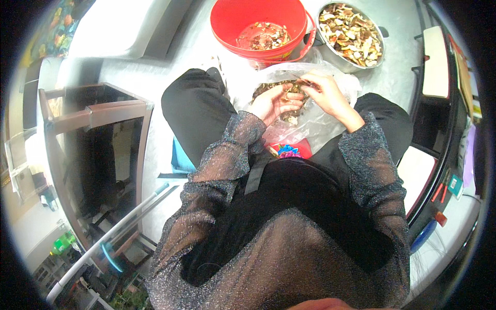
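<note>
Both hands point(302, 98) grasp one bag point(320, 121)

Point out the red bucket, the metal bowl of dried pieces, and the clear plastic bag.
red bucket point(243, 20): head view, on its bare inner wall.
metal bowl point(345, 63): head view, on its lower outer rim.
clear plastic bag point(320, 120): head view, on the crumpled plastic below the right hand point(326, 95).

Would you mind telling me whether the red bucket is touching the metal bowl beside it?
Cannot tell: in the head view the red bucket and the metal bowl meet edge to edge, with no plain gap.
</note>
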A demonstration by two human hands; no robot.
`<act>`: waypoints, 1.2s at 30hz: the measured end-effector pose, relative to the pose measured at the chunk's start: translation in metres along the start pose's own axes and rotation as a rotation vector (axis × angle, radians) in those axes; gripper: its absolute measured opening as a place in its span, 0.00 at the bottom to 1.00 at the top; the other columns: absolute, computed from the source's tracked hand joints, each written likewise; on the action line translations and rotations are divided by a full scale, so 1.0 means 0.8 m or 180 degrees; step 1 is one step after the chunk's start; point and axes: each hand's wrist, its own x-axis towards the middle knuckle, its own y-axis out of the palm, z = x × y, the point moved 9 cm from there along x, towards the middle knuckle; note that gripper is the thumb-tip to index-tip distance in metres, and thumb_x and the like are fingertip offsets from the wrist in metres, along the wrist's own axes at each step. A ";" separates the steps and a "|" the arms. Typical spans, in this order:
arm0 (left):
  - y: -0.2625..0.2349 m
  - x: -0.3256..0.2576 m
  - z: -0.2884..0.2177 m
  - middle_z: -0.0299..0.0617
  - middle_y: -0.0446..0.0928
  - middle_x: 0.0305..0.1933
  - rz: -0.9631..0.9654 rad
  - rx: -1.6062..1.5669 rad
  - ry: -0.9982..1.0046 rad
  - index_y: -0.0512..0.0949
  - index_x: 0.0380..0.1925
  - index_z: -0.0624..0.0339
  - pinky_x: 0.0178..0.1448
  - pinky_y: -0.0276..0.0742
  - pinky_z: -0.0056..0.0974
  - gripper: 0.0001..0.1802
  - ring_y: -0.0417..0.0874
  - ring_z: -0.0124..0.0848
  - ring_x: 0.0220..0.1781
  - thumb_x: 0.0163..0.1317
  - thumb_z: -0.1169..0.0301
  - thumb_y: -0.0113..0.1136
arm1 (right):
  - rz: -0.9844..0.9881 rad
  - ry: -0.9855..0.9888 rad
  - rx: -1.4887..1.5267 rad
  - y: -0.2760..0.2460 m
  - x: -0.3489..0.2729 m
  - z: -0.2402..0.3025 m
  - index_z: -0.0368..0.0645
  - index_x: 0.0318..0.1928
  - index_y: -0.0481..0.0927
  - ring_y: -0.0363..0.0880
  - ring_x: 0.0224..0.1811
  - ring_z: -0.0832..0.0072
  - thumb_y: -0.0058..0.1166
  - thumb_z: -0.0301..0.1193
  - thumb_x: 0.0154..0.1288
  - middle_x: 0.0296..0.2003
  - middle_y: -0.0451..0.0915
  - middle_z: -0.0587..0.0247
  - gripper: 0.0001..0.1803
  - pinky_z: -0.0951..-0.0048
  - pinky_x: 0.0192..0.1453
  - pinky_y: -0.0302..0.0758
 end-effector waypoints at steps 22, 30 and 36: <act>-0.015 0.000 0.003 0.44 0.78 0.48 -0.0082 0.1856 0.0477 0.71 0.48 0.67 0.49 0.77 0.33 0.13 0.81 0.29 0.41 0.64 0.75 0.51 | 0.0579 -0.0047 -0.0640 0.039 -0.012 0.018 0.41 0.35 0.75 0.76 0.35 0.55 0.53 0.28 0.53 0.31 0.74 0.55 0.09 0.60 0.38 0.73; -0.010 -0.002 -0.007 0.42 0.80 0.39 -0.0115 0.1792 0.0460 0.74 0.41 0.65 0.46 0.77 0.32 0.10 0.81 0.28 0.39 0.65 0.71 0.53 | 0.0435 0.0488 0.0044 0.033 -0.008 -0.025 0.38 0.35 0.76 0.74 0.29 0.66 0.55 0.28 0.54 0.28 0.75 0.57 0.09 0.68 0.35 0.71; -0.026 -0.002 -0.013 0.40 0.80 0.35 -0.0473 0.1507 0.0430 0.76 0.39 0.64 0.42 0.79 0.31 0.09 0.82 0.27 0.39 0.64 0.69 0.55 | 0.0481 0.0532 -0.0099 0.032 -0.008 -0.034 0.37 0.37 0.77 0.76 0.31 0.69 0.55 0.27 0.55 0.31 0.77 0.58 0.09 0.70 0.38 0.72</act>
